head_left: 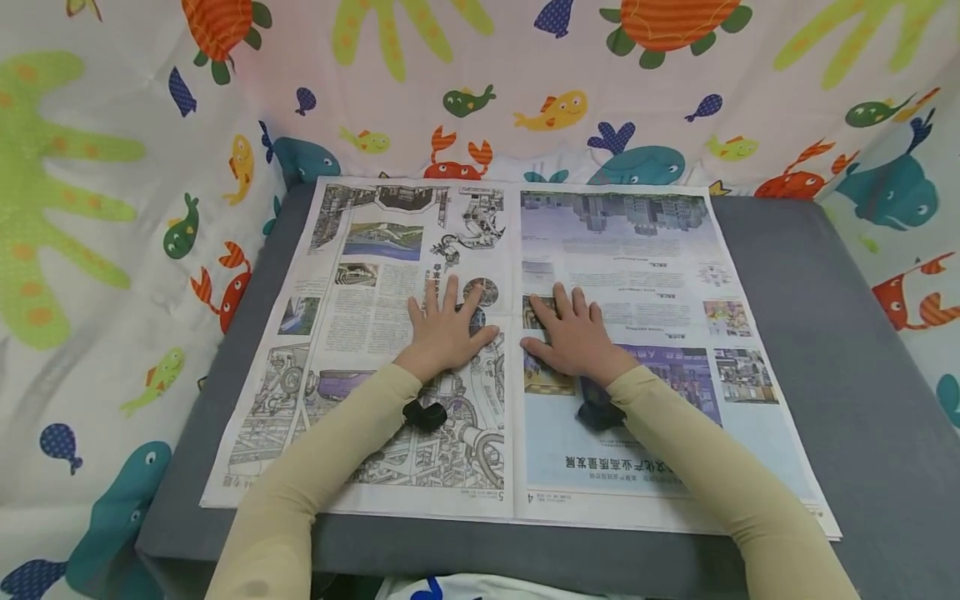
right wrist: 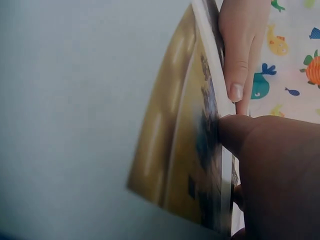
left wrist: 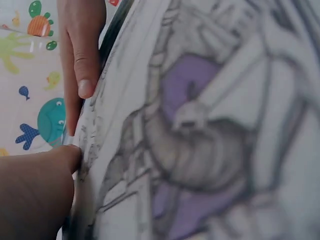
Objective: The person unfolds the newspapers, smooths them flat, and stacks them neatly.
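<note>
An opened newspaper point(head_left: 480, 467) lies flat, its print upside down from where I look and its centre fold running away from me. My left hand point(head_left: 444, 337) rests on the left page with fingers spread, over line drawings and text. On the right page my right hand point(head_left: 576, 337) lies with its fingers extended, close to the fold and touching small photos. Neither hand holds anything. The left wrist view shows the newspaper's drawings point(left wrist: 200, 150) blurred and near. A yellowish photo point(right wrist: 175, 135) on the page appears beside the thumb in the right wrist view.
The newspaper lies on a grey table point(head_left: 847, 375) whose surface shows along both sides and the front. Behind and beside it hangs a white curtain point(head_left: 300, 50) printed with sea animals. Dark wrist cameras point(head_left: 426, 415) sit under both wrists, near the beige sleeves point(head_left: 322, 458).
</note>
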`<state>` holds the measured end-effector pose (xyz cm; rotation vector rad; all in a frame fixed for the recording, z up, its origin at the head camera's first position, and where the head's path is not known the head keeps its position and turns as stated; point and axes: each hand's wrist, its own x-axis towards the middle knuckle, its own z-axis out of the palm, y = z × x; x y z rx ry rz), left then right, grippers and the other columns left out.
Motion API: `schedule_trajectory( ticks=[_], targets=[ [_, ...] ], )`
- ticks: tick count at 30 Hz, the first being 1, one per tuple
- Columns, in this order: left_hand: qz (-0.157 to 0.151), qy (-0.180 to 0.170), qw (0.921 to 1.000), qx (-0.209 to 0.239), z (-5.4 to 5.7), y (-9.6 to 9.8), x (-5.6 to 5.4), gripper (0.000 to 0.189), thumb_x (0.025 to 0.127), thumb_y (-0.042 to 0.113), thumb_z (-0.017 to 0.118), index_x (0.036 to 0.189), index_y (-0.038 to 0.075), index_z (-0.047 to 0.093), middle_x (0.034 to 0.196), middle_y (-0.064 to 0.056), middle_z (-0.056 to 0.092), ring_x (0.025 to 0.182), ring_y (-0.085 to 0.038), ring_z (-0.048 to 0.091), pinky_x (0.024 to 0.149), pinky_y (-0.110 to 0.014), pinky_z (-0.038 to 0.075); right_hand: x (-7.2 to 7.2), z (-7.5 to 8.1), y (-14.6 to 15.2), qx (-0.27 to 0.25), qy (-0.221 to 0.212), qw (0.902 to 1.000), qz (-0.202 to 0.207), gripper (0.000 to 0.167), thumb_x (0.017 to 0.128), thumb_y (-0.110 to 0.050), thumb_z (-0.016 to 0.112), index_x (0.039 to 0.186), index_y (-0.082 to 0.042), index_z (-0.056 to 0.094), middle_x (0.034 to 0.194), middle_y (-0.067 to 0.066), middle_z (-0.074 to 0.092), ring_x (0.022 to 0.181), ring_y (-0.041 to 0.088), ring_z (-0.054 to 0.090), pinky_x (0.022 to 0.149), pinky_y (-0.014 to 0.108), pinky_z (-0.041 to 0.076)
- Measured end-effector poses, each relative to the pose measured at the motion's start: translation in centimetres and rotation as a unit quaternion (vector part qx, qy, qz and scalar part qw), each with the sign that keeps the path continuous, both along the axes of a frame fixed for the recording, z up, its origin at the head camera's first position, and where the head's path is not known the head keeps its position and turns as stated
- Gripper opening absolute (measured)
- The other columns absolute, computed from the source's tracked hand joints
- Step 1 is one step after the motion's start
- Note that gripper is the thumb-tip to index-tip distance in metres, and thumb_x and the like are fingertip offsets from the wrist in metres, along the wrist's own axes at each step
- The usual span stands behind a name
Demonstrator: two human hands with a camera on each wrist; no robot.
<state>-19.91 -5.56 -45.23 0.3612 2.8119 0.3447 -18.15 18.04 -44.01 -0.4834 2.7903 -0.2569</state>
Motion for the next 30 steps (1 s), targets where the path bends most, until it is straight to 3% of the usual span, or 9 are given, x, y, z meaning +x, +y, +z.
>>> schedule_trajectory(
  ticks=[8, 15, 22, 30],
  targets=[
    [0.016, -0.052, 0.9983, -0.02, 1.2, -1.6, -0.9, 0.08, 0.099, 0.072, 0.038, 0.165, 0.038, 0.006, 0.174, -0.01, -0.009, 0.157, -0.048, -0.013, 0.116, -0.08, 0.002, 0.0, 0.4, -0.2, -0.001, -0.013, 0.9999, -0.006, 0.077, 0.105, -0.054, 0.046, 0.165, -0.015, 0.018, 0.17, 0.028, 0.001, 0.155, 0.056, -0.001, 0.121, 0.073, 0.008],
    [0.071, -0.078, 0.9944, -0.005, 1.7, -7.3, -1.7, 0.085, 0.099, 0.071, 0.037, 0.165, 0.033, -0.001, 0.172, -0.011, -0.016, 0.153, -0.051, -0.022, 0.109, -0.086, -0.004, -0.6, 0.3, 0.9, -0.01, -0.021, 0.9997, -0.007, 0.08, 0.103, -0.057, 0.048, 0.165, -0.019, 0.017, 0.171, 0.026, 0.0, 0.155, 0.054, -0.002, 0.118, 0.077, 0.006],
    [0.127, -0.073, 0.9893, 0.001, 1.3, -13.4, -1.6, 0.099, 0.093, 0.077, 0.043, 0.166, 0.026, 0.0, 0.17, -0.02, -0.017, 0.15, -0.059, -0.019, 0.104, -0.09, -0.002, -1.0, 0.6, 6.0, 0.003, -0.041, 0.9983, -0.042, 0.09, 0.099, -0.066, 0.048, 0.166, -0.018, 0.012, 0.17, 0.027, -0.004, 0.153, 0.058, -0.005, 0.113, 0.083, 0.005],
    [0.134, -0.095, 0.9864, -0.001, 2.1, -15.2, -1.2, 0.103, 0.091, 0.078, 0.046, 0.166, 0.023, 0.0, 0.17, -0.022, -0.017, 0.15, -0.06, -0.019, 0.102, -0.092, 0.002, 0.1, 1.2, 13.5, 0.013, -0.065, 0.9915, -0.112, 0.112, 0.088, -0.077, 0.056, 0.165, -0.012, 0.007, 0.166, 0.035, -0.006, 0.148, 0.065, -0.006, 0.104, 0.09, 0.006]
  ],
)
